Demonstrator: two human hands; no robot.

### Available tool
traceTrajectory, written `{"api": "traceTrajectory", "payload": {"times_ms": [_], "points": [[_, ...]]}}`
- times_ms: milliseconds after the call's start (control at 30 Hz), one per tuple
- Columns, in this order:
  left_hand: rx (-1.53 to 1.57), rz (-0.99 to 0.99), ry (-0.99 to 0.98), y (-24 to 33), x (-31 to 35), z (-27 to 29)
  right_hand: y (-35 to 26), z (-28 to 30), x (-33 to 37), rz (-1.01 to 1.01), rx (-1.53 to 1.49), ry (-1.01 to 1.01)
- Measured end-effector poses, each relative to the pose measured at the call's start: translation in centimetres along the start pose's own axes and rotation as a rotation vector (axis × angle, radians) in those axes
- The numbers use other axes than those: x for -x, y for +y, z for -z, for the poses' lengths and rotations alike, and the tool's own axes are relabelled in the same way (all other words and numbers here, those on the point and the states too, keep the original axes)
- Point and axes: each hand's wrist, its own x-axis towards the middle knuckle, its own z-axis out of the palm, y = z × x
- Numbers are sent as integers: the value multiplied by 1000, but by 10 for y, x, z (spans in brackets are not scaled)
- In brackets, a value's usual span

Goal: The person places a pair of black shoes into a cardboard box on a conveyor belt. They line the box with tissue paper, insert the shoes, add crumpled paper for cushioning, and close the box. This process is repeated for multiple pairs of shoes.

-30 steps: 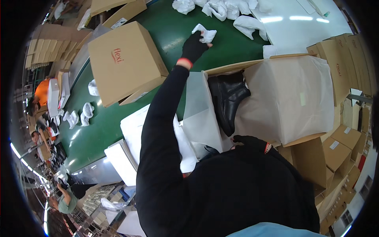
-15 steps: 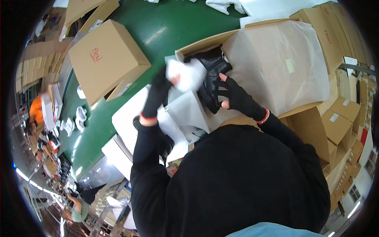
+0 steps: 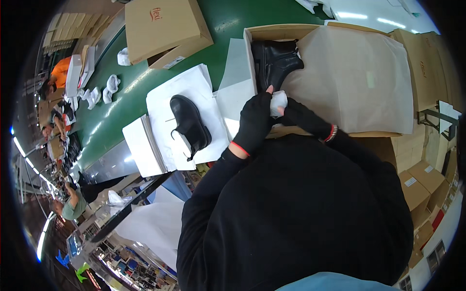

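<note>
Over at nine o'clock, small white paper wads (image 3: 112, 83) lie loose on the green worktop (image 3: 145, 82); up at eleven, a closed brown carton (image 3: 162, 26) sits on the same surface; just below it, a white paper sheet (image 3: 170, 99) is spread flat with a single black shoe (image 3: 190, 122) lying on it, toe toward twelve, well apart from both hands; at its eight o'clock side, a flat white stack (image 3: 138, 148) rests at the worktop's near edge. Centre now: the left hand (image 3: 255, 121), in a black glove with a red cuff line, is curled closed around a crumpled white paper wad (image 3: 278, 103), one bare fingertip poking up at its top; the right hand (image 3: 302, 118), also black-gloved, presses in from three o'clock, fingers wrapped onto the same wad; so both hands are clamped on it, touching one another, right at the near wall of the open shoebox (image 3: 272, 32). Inside that box at twelve o'clock, a black ankle boot (image 3: 276, 60) stands just above the wad; to its three o'clock side, pale tissue paper (image 3: 359, 80) drapes over the rest of the box.
</note>
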Motion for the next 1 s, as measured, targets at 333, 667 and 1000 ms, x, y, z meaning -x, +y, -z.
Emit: {"api": "traceTrajectory", "payload": {"times_ms": [333, 667, 1000], "points": [[-298, -307, 35, -14, 13, -29, 0, 79, -115, 553, 1497, -18], [-662, -185, 80, -29, 17, -35, 14, 73, -147, 562, 1488, -65], [-602, -116, 149, -32, 28, -30, 5, 62, -142, 562, 1525, -67]]}}
